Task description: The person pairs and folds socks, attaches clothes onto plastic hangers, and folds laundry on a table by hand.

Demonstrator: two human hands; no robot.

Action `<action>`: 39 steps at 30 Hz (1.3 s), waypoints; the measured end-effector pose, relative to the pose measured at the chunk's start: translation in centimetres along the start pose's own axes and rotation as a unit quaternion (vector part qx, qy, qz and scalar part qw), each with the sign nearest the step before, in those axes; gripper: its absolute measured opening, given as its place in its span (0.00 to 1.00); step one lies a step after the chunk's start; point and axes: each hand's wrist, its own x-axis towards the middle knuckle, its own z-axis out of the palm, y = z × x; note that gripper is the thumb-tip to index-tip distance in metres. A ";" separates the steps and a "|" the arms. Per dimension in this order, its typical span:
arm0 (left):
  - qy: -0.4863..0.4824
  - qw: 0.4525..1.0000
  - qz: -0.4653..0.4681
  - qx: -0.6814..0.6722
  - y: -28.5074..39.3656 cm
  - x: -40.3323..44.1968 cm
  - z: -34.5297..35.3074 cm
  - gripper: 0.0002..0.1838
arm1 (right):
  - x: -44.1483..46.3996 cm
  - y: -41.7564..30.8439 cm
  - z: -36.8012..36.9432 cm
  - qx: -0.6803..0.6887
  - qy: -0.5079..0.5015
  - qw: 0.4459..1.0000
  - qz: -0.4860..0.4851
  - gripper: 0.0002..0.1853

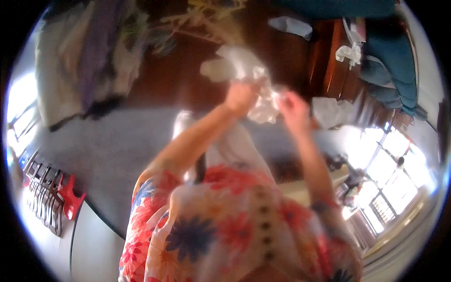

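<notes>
My left hand (242,96) is closed on a crumpled, shiny white plastic piece (264,105), held above the near edge of a dark brown table (174,77). At its right side my right hand (293,107) has its fingers pinched together on the same white piece. Beyond my left hand, a blurred pale white bundle (230,61) spreads over the table; whether it belongs to the same piece I cannot tell. Motion blur hides the exact finger contact.
Cream and purple cloths (89,61) hang over the table's left end. Yellow strips (211,19) lie at the back, near a pale packet (290,27). Teal cushions (387,51) are at the right. Red and dark chairs (70,197) stand at lower left; bright windows are at right.
</notes>
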 end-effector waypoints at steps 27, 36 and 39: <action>-0.024 0.977 0.085 -0.193 10.8 1.1 -5.9 0.05 | -3.3 -2.6 -3.4 0.020 0.282 0.959 -0.037 0.06; 0.068 0.963 0.252 -0.065 10.7 1.2 -7.6 0.05 | -2.7 -4.0 -3.4 0.051 0.228 0.972 0.001 0.09; 0.076 0.957 0.272 -0.069 10.1 1.9 -7.7 0.06 | -2.4 -4.4 -3.8 0.066 0.203 0.977 0.019 0.11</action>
